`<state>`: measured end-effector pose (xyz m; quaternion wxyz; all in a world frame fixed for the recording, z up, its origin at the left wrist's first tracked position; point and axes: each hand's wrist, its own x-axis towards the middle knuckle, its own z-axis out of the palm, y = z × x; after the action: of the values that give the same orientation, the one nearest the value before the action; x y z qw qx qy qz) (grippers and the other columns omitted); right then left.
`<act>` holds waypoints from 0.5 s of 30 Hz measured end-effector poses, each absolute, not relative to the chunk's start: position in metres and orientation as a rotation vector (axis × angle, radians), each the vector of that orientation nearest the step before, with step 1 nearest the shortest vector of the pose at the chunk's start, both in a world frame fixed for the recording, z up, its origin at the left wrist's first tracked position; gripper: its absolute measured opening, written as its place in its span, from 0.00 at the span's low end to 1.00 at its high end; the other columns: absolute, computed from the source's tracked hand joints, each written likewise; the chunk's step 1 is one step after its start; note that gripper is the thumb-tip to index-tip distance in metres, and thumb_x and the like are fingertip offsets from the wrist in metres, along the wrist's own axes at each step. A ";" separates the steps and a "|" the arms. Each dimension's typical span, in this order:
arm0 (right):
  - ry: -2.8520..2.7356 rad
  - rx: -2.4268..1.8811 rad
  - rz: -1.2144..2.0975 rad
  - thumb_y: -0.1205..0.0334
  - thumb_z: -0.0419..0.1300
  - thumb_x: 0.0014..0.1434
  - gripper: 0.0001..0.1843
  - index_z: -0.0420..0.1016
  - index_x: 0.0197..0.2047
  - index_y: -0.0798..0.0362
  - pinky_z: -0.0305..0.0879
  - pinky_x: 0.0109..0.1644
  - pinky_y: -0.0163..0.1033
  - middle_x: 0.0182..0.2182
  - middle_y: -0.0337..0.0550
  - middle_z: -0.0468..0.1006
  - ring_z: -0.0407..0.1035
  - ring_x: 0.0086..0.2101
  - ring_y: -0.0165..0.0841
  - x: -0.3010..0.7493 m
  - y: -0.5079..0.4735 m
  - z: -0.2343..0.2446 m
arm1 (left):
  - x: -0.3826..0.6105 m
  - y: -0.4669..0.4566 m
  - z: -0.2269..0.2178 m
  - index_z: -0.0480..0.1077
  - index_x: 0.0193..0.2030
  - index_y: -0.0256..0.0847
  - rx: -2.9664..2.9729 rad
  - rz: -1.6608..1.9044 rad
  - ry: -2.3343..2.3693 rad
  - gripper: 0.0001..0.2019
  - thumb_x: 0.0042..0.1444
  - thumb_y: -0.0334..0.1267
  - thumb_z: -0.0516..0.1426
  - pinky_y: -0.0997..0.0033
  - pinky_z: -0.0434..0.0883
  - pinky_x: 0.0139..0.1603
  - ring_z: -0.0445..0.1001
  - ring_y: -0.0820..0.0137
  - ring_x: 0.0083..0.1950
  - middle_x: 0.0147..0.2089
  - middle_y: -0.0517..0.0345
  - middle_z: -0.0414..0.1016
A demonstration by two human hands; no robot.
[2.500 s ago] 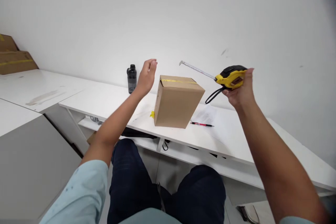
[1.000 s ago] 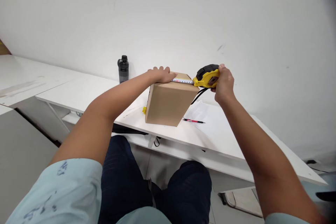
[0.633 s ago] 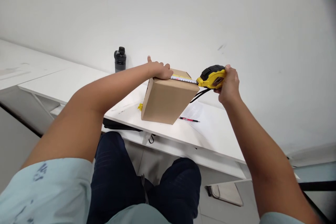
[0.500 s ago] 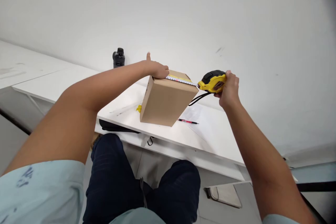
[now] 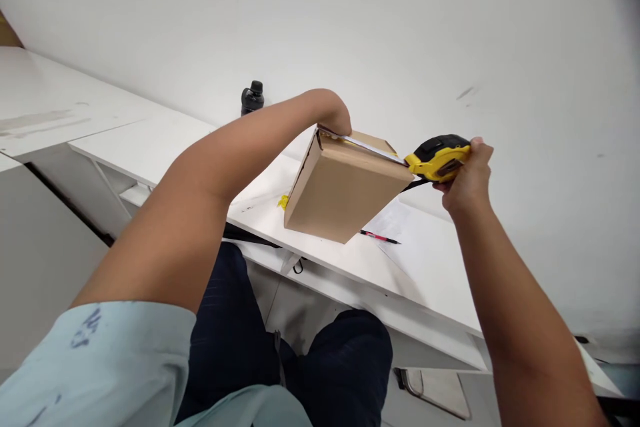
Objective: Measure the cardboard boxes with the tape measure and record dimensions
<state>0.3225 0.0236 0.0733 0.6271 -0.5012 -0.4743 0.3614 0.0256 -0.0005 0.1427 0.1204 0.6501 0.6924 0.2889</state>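
Observation:
A brown cardboard box stands tilted on the white desk. Across its top edge runs the pulled-out blade of a tape measure, its far end hidden near my left wrist. In my right hand is the yellow and black tape measure case, held at the box's upper right corner with the fingers wrapped round it. My left hand bends over the upper left corner of the box; its fingers are out of sight behind the wrist. A black strap hangs from the case.
On the desk lie a red and black pen, a sheet of paper and a small yellow thing beside the box. A black bottle stands against the wall at the back.
My left hand has bent down over the box's top corner, hiding its fingers. Box and tape measure appear further right as the view has shifted; my right hand keeps hold of the tape measure.

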 end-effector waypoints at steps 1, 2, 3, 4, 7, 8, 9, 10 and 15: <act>-1.103 -1.140 0.806 0.41 0.53 0.67 0.19 0.72 0.43 0.47 0.59 0.24 0.36 0.40 0.46 0.77 0.71 0.35 0.35 0.324 0.023 0.074 | 0.027 -0.002 0.142 0.84 0.44 0.46 1.919 0.727 1.992 0.09 0.59 0.42 0.65 0.30 0.56 0.75 0.67 0.34 0.69 0.49 0.48 0.82; -1.125 -1.128 0.782 0.41 0.54 0.66 0.18 0.71 0.43 0.47 0.59 0.24 0.36 0.40 0.46 0.76 0.71 0.35 0.35 0.325 0.022 0.074 | 0.030 -0.005 0.140 0.84 0.46 0.47 1.964 0.607 1.963 0.10 0.60 0.43 0.64 0.31 0.54 0.76 0.65 0.34 0.71 0.51 0.48 0.82; -1.146 -1.117 0.756 0.41 0.54 0.66 0.18 0.71 0.43 0.47 0.59 0.24 0.36 0.39 0.46 0.76 0.70 0.35 0.35 0.326 0.022 0.075 | 0.032 -0.009 0.138 0.84 0.47 0.47 2.040 0.541 1.950 0.11 0.62 0.45 0.63 0.31 0.52 0.77 0.65 0.34 0.72 0.53 0.47 0.82; -1.163 -1.110 0.729 0.41 0.55 0.65 0.18 0.71 0.43 0.47 0.59 0.24 0.35 0.39 0.45 0.75 0.70 0.34 0.34 0.327 0.022 0.076 | 0.034 -0.012 0.134 0.83 0.50 0.47 2.130 0.495 1.955 0.13 0.64 0.46 0.62 0.32 0.50 0.78 0.64 0.35 0.73 0.57 0.47 0.81; -1.207 -1.100 0.672 0.43 0.56 0.64 0.17 0.70 0.41 0.48 0.58 0.24 0.35 0.38 0.44 0.73 0.67 0.33 0.33 0.329 0.022 0.077 | 0.039 -0.019 0.122 0.79 0.60 0.45 2.325 0.449 2.020 0.20 0.71 0.49 0.54 0.31 0.46 0.80 0.61 0.35 0.76 0.67 0.44 0.75; -1.219 -1.096 0.665 0.43 0.56 0.65 0.17 0.70 0.41 0.49 0.58 0.24 0.34 0.38 0.44 0.73 0.67 0.33 0.32 0.329 0.023 0.077 | 0.039 -0.020 0.118 0.77 0.64 0.44 2.335 0.459 2.042 0.22 0.72 0.49 0.52 0.31 0.46 0.80 0.59 0.35 0.77 0.70 0.43 0.73; -1.226 -1.091 0.660 0.43 0.55 0.65 0.17 0.70 0.42 0.49 0.58 0.24 0.34 0.37 0.44 0.72 0.67 0.32 0.32 0.329 0.024 0.076 | 0.039 -0.020 0.114 0.75 0.67 0.44 2.329 0.468 2.055 0.24 0.72 0.49 0.50 0.30 0.47 0.79 0.58 0.35 0.77 0.72 0.42 0.70; -1.226 -1.086 0.660 0.43 0.55 0.65 0.17 0.71 0.42 0.49 0.58 0.24 0.35 0.37 0.44 0.72 0.67 0.32 0.33 0.329 0.025 0.076 | 0.039 -0.020 0.111 0.73 0.69 0.44 2.318 0.472 2.057 0.25 0.72 0.49 0.50 0.30 0.47 0.79 0.57 0.35 0.78 0.74 0.42 0.68; -1.176 -1.074 0.715 0.42 0.55 0.65 0.18 0.70 0.42 0.47 0.58 0.24 0.36 0.38 0.46 0.73 0.68 0.34 0.35 0.328 0.031 0.072 | 0.035 -0.015 0.108 0.69 0.72 0.48 2.250 0.467 2.030 0.27 0.72 0.53 0.49 0.30 0.47 0.79 0.58 0.38 0.78 0.76 0.45 0.67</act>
<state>0.3279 0.0311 0.0716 0.6425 -0.4713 -0.5163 0.3139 0.0350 -0.0148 0.1084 0.0377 0.7334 0.6615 0.1521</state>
